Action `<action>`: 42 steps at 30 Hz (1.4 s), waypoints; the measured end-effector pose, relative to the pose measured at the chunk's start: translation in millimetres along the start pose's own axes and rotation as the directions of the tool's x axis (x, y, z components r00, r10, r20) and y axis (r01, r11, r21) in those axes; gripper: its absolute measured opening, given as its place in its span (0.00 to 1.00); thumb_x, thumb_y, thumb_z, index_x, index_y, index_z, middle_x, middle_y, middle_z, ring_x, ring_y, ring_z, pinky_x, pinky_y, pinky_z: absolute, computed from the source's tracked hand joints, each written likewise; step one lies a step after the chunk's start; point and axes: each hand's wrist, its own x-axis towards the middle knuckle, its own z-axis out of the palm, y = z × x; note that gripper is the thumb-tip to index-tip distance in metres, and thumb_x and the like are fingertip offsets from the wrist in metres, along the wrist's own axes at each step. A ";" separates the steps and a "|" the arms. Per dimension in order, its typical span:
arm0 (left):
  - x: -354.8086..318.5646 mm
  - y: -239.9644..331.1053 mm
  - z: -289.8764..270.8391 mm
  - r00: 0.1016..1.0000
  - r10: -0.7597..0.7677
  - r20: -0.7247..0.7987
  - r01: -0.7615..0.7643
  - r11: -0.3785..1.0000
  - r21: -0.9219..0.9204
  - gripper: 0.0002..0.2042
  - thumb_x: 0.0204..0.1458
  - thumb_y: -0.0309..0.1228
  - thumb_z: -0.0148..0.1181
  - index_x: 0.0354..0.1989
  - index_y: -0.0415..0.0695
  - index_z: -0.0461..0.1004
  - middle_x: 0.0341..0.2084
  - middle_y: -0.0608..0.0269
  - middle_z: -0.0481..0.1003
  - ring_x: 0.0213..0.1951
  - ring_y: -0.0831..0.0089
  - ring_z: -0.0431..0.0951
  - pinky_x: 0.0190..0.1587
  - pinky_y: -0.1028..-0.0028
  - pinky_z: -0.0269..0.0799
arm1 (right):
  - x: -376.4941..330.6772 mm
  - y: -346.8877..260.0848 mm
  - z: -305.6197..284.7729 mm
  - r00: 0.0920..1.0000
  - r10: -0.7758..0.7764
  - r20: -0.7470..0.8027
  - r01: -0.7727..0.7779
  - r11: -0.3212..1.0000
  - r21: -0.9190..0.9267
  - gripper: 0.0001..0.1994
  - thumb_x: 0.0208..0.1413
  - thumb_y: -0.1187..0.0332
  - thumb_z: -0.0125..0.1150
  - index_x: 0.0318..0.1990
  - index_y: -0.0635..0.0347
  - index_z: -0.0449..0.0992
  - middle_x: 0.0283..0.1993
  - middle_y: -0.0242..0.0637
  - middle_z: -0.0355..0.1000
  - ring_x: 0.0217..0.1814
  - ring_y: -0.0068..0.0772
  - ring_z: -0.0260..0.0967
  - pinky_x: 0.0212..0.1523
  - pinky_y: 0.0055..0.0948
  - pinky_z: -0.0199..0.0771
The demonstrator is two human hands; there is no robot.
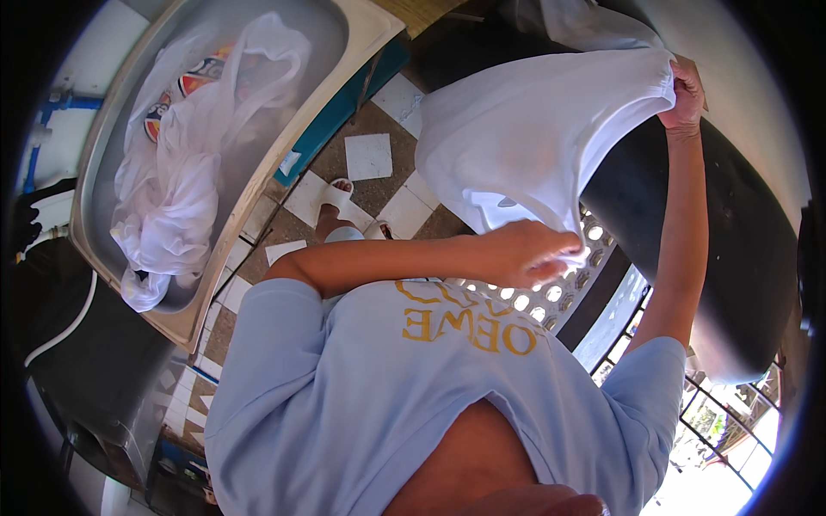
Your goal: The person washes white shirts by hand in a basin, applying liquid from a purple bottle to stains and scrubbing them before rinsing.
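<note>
White cloth [533, 129] stretched between both hands, long axis slanting: right hand [686, 93] clenched on upper edge, left hand [525, 254] pinching lower hem, nearer body. Sink [361, 34] with wet laundry [185, 172] well apart, left.

White garment [525, 138], pale blue shirt [361, 404] with gold lettering, grey sink [361, 34], black tank [731, 258]
</note>
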 end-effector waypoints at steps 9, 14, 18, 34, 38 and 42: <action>-31.1 61.2 -137.2 0.852 -0.183 -0.490 0.243 0.968 0.061 0.09 0.58 0.31 0.54 0.41 0.38 0.72 0.26 0.69 0.72 0.28 0.88 0.68 0.29 0.84 0.63 | -43.9 -18.5 16.2 0.956 -0.245 0.159 0.215 0.959 0.185 0.15 0.59 0.63 0.51 0.46 0.64 0.73 0.41 0.37 0.75 0.40 0.32 0.72 0.43 0.30 0.71; -15.9 82.6 -180.1 0.806 -0.189 -0.560 0.310 0.942 0.128 0.09 0.58 0.30 0.54 0.42 0.37 0.71 0.28 0.69 0.73 0.28 0.87 0.69 0.30 0.84 0.64 | -59.1 -29.8 25.5 0.931 -0.288 -0.223 0.318 0.942 0.112 0.16 0.60 0.63 0.53 0.49 0.65 0.72 0.46 0.37 0.75 0.48 0.31 0.73 0.52 0.31 0.72; -2.9 92.8 -207.7 0.805 -0.152 -0.573 0.323 0.923 0.209 0.09 0.57 0.29 0.54 0.43 0.38 0.71 0.27 0.69 0.74 0.28 0.86 0.70 0.29 0.83 0.64 | -72.4 -41.5 56.0 0.923 -0.308 -0.231 0.318 0.948 0.007 0.17 0.59 0.62 0.55 0.48 0.65 0.72 0.44 0.38 0.75 0.45 0.29 0.74 0.48 0.29 0.75; 45.6 114.4 -236.9 0.807 0.449 -0.383 0.288 0.267 0.920 0.10 0.50 0.32 0.61 0.40 0.44 0.74 0.32 0.56 0.74 0.36 0.67 0.73 0.39 0.70 0.66 | -130.7 -80.9 125.8 0.911 -0.393 -0.122 0.371 0.912 -0.174 0.13 0.56 0.65 0.55 0.41 0.68 0.73 0.37 0.41 0.77 0.36 0.30 0.78 0.41 0.31 0.80; 66.8 102.8 -194.7 0.798 0.576 -0.178 0.052 0.228 0.972 0.12 0.46 0.29 0.62 0.40 0.42 0.73 0.38 0.53 0.71 0.44 0.57 0.71 0.48 0.63 0.66 | -121.7 -75.2 131.5 0.914 -0.394 -0.096 0.377 0.913 -0.153 0.12 0.54 0.66 0.56 0.41 0.67 0.72 0.39 0.42 0.77 0.36 0.30 0.77 0.43 0.30 0.79; 86.5 77.3 -151.8 0.957 0.277 -0.089 -0.153 0.741 0.654 0.16 0.47 0.25 0.59 0.46 0.38 0.71 0.43 0.52 0.72 0.46 0.62 0.73 0.49 0.68 0.67 | -119.9 -70.1 124.0 0.923 -0.382 -0.053 0.373 0.919 -0.126 0.14 0.52 0.69 0.57 0.45 0.67 0.71 0.40 0.41 0.76 0.38 0.29 0.77 0.46 0.29 0.78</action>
